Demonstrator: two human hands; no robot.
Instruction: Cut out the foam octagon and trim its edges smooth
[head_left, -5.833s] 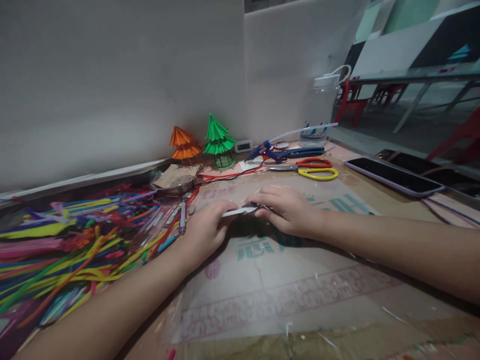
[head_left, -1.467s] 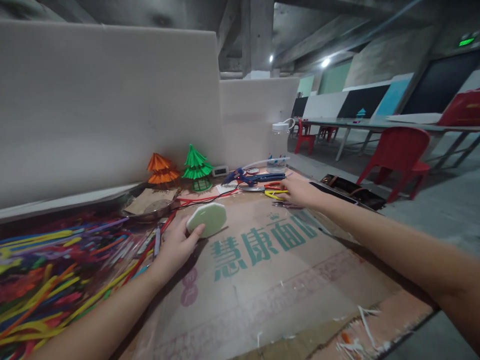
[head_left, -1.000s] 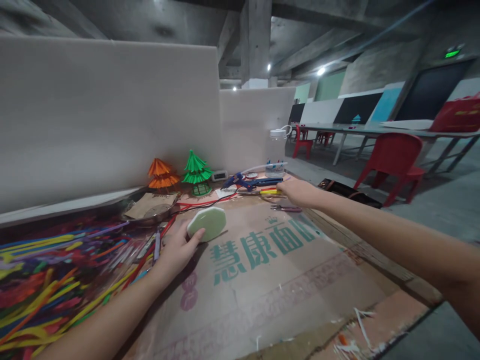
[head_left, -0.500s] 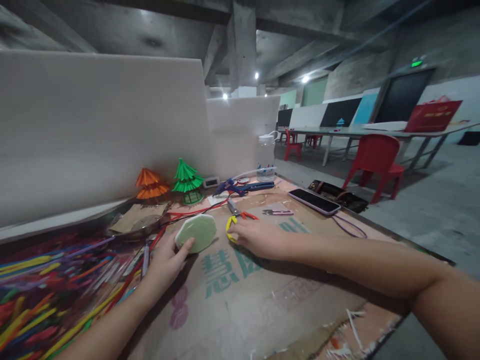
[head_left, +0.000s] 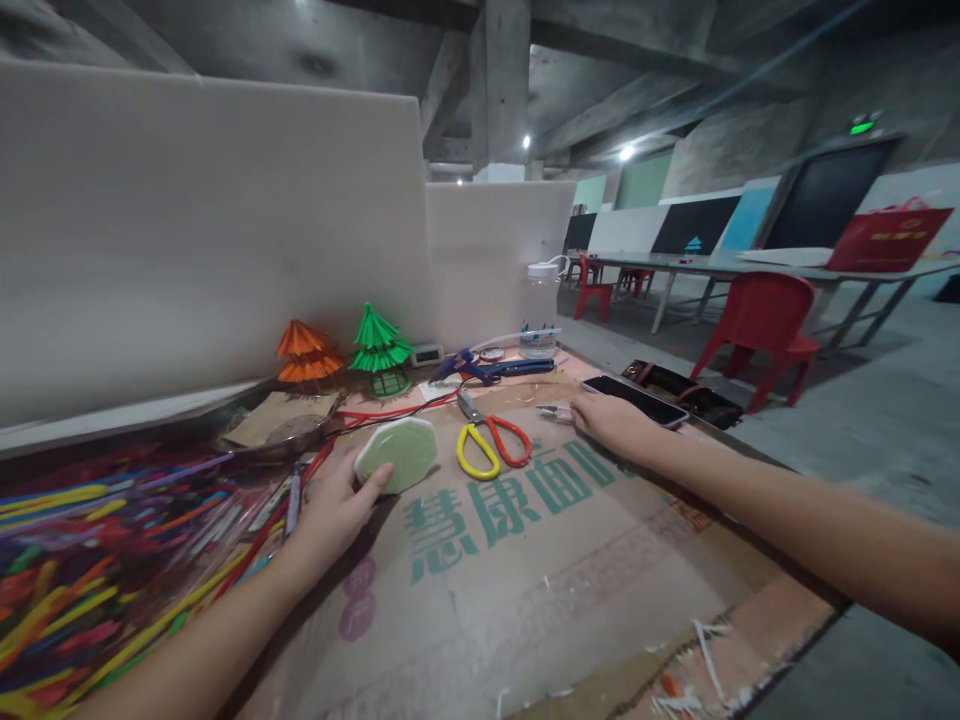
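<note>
My left hand (head_left: 335,507) rests on the cardboard sheet (head_left: 570,590) and grips a pale green, eight-sided foam piece (head_left: 397,453), thumb on its lower edge. Yellow-and-red-handled scissors (head_left: 491,446) lie just right of the foam piece, with no hand on them. My right hand (head_left: 613,423) is stretched out farther right, palm down, fingers extended. Its fingertips are at the end of a small pink-handled metal tool (head_left: 556,411), and I see no closed grip on it.
A heap of coloured pipe cleaners (head_left: 90,560) fills the left. Orange (head_left: 306,353) and green (head_left: 381,347) paper pagodas, a blue glue gun (head_left: 480,367) and a clear bottle (head_left: 538,312) stand by the white partition. A phone (head_left: 636,399) lies beside my right hand. Red chairs stand beyond.
My right hand pulled the scissors from the back of the table to the middle, let them go, and moved right to the small tool. The left hand kept hold of the foam piece.
</note>
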